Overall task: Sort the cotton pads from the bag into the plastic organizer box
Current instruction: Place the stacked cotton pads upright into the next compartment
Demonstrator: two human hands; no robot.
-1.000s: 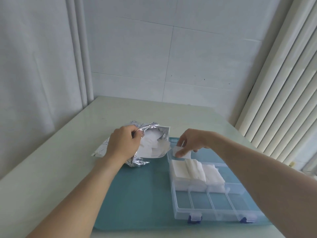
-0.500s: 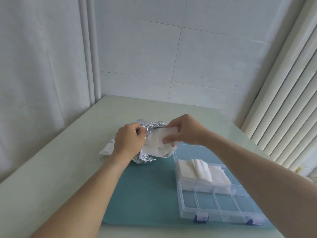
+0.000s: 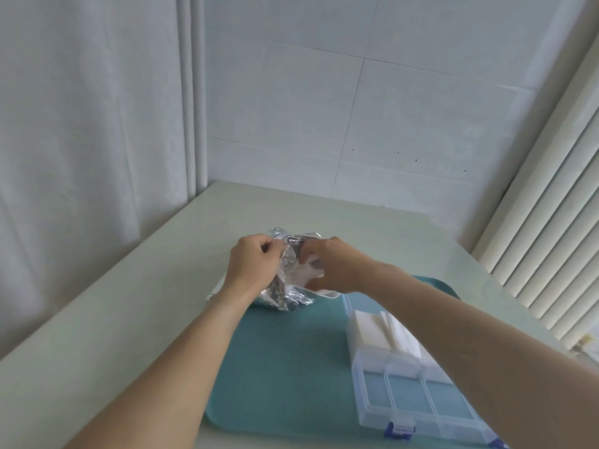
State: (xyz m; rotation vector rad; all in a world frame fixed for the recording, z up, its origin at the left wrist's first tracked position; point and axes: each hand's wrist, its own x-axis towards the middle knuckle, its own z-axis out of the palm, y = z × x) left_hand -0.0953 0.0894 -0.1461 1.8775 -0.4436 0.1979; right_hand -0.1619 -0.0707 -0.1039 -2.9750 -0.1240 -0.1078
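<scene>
A crinkled silver foil bag [image 3: 287, 298] lies at the far edge of a teal mat. My left hand [image 3: 252, 270] grips the bag's rim and holds its mouth up. My right hand [image 3: 330, 268] reaches into the mouth, fingers curled among the white cotton pads [image 3: 316, 280] inside; the fingertips are hidden. A clear plastic organizer box [image 3: 418, 393] with blue latches sits on the mat at the right. Its middle row holds stacks of white pads [image 3: 372, 332], and the near compartments hold nothing. My right forearm covers part of the box.
The teal mat [image 3: 285, 367] lies on a pale table [image 3: 113, 335] set in a corner. A white curtain hangs at the left, tiled wall stands behind, and vertical blinds [image 3: 551, 238] run along the right edge.
My right hand left the organizer box, moved left to the bag and now reaches into its mouth. My left hand kept its hold on the bag.
</scene>
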